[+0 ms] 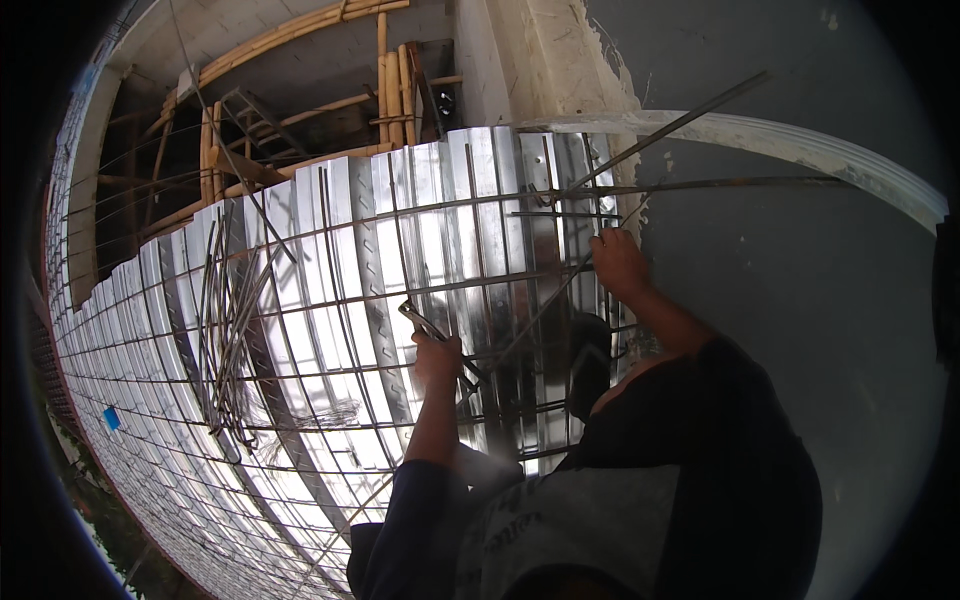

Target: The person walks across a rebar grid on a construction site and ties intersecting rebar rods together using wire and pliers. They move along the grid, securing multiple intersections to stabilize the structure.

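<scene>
My left hand (437, 358) is closed round a pair of dark metal pincers (426, 322). Their head points up and left over the steel bar mesh, and the handles stick out below my fist. Further right, the fingers of my right hand (619, 262) are curled round a thin steel bar (545, 306), which slants down and left over the mesh. Just above that hand lies a short steel bar (562, 214). Ribbed shiny metal decking (425, 180) lies beneath the mesh. My fingers partly hide what they grip.
Bundled loose steel bars (228, 325) and thin tie wire (318, 412) lie on the mesh at left. A long bar (690, 122) juts up toward the grey wall (800, 300). Bamboo scaffolding (395, 100) stands beyond the decking's stepped edge. A blue piece (111, 418) sits far left.
</scene>
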Demonstrator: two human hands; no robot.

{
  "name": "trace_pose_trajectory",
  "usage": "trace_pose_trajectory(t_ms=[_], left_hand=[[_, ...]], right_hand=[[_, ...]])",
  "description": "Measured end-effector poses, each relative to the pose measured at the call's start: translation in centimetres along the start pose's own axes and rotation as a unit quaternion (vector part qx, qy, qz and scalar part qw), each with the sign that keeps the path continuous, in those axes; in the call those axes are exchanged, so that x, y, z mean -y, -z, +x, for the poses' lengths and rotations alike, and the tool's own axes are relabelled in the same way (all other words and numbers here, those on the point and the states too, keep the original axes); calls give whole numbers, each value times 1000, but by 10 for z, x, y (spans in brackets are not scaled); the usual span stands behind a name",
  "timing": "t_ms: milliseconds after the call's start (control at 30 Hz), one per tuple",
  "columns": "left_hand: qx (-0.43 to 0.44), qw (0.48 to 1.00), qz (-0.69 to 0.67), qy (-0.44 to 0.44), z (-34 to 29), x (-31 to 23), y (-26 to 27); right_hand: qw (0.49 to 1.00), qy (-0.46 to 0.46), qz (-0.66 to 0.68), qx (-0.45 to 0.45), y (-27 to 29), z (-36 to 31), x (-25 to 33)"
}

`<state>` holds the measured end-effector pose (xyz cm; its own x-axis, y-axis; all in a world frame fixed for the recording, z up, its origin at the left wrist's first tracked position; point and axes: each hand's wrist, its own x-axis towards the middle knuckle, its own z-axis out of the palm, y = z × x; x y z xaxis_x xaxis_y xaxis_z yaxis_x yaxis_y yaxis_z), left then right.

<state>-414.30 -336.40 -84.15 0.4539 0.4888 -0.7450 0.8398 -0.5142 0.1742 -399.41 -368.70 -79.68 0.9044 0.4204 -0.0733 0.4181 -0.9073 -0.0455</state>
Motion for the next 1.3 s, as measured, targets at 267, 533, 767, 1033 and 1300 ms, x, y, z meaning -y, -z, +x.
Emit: trace_pose_trajectory(t_ms=[267, 533, 767, 1033, 1300], left_hand=[[28, 984, -153, -90, 12, 56, 24], [49, 939, -326, -92, 5, 92, 42], [63, 913, -392, -94, -8, 82, 47], [86, 921, -370, -88, -15, 67, 54], [133, 899, -400, -121, -33, 31, 57]], right_hand=[[950, 204, -176, 159, -36, 11, -43], [949, 201, -159, 186, -18, 8, -30], [961, 120, -136, 210, -30, 15, -36], [969, -224, 92, 45, -76, 0, -44], [637, -576, 500, 110, -104, 9, -82]])
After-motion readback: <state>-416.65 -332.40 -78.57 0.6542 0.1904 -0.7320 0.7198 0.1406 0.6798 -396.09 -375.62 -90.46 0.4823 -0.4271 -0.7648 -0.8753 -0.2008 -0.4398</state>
